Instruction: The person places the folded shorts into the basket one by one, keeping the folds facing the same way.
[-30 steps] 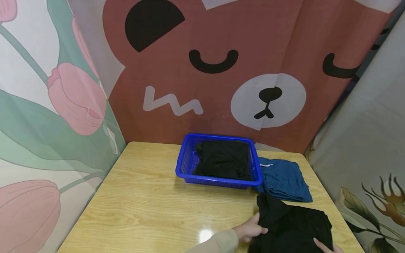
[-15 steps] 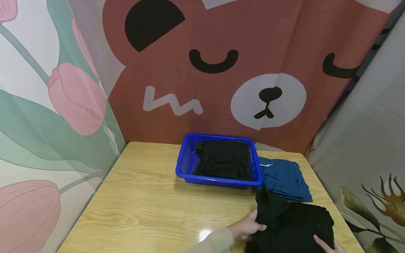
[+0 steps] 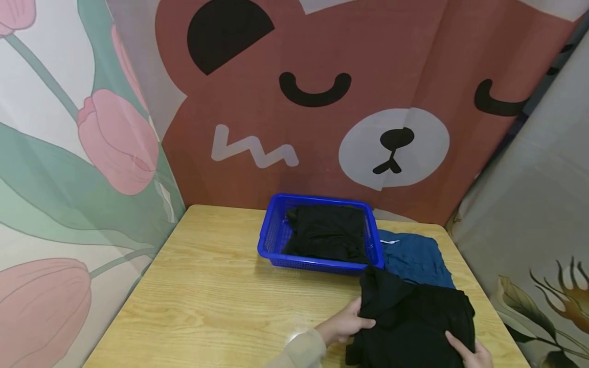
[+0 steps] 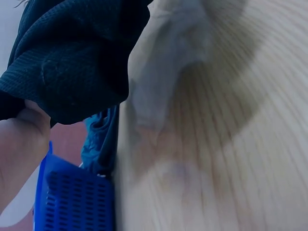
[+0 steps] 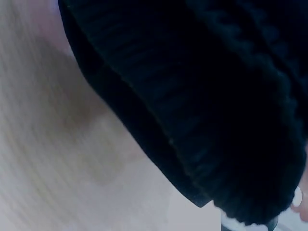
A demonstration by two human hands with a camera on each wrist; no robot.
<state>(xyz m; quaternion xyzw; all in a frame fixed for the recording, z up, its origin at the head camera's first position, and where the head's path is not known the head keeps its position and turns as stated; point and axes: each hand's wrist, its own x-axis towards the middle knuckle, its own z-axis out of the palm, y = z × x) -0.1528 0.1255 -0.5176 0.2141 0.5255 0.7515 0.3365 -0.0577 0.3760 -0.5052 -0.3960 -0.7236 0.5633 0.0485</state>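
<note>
From here I see a basket [image 3: 317,265] near the table [image 3: 207,286]'s far edge, one garment [image 3: 326,232] inside, a second garment [image 3: 418,258] at its right, a third garment [image 3: 414,327] in front.

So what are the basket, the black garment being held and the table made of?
The basket looks like plastic: slightly shiny, full of neat holes. The held black garment seems soft, matte fabric, since it folds and droops. The table shows wood grain and shiny glare: maybe real wood, maybe laminate.
</note>
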